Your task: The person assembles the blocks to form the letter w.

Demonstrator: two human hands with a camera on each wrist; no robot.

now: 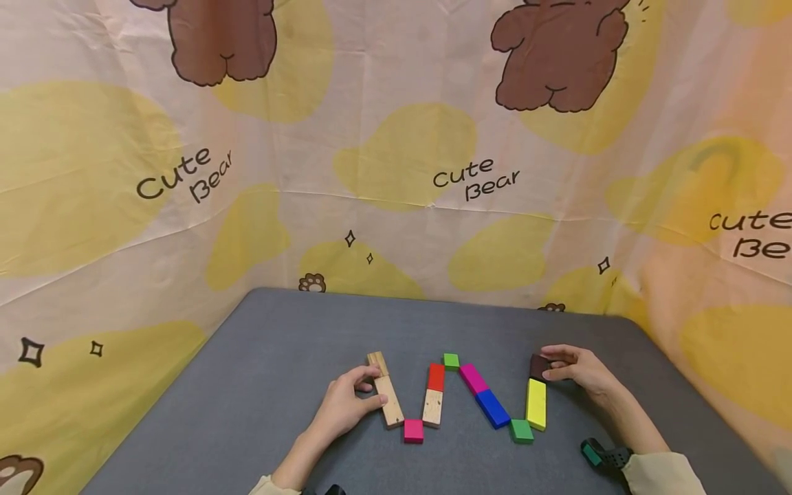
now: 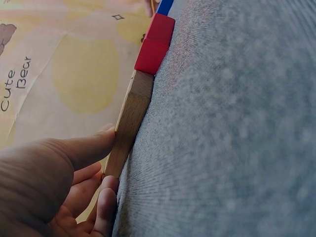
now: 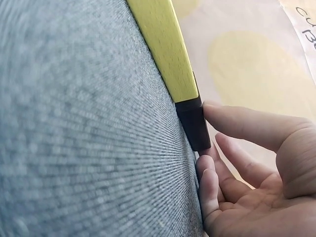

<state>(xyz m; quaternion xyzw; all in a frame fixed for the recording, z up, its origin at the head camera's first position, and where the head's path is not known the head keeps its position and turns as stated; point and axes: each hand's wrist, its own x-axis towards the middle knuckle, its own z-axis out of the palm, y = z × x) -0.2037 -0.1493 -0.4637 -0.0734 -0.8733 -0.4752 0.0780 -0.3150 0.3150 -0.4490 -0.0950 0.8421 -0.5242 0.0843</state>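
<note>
A zigzag row of coloured blocks lies on the grey table point(image 1: 260, 385). My left hand point(image 1: 366, 390) point(image 2: 101, 165) rests against the left side of the long plain wooden block point(image 1: 390, 402) point(image 2: 129, 118) at the row's left end, thumb and fingertips touching it. My right hand point(image 1: 553, 365) point(image 3: 219, 143) touches the dark brown block point(image 1: 537, 366) point(image 3: 193, 126) at the row's right end, thumb on its side and fingers at its end. That block butts against the yellow block point(image 1: 536, 404) point(image 3: 165, 44). The fingers of both hands look fairly straight.
Between the ends lie a pink cube point(image 1: 413, 431), a wood block point(image 1: 432, 408), a red block point(image 1: 436, 377) point(image 2: 154, 42), a green cube point(image 1: 451, 360), magenta point(image 1: 473, 378) and blue point(image 1: 493, 408) blocks, and a green cube point(image 1: 522, 431). A bear-print cloth wall point(image 1: 396, 172) rings the table.
</note>
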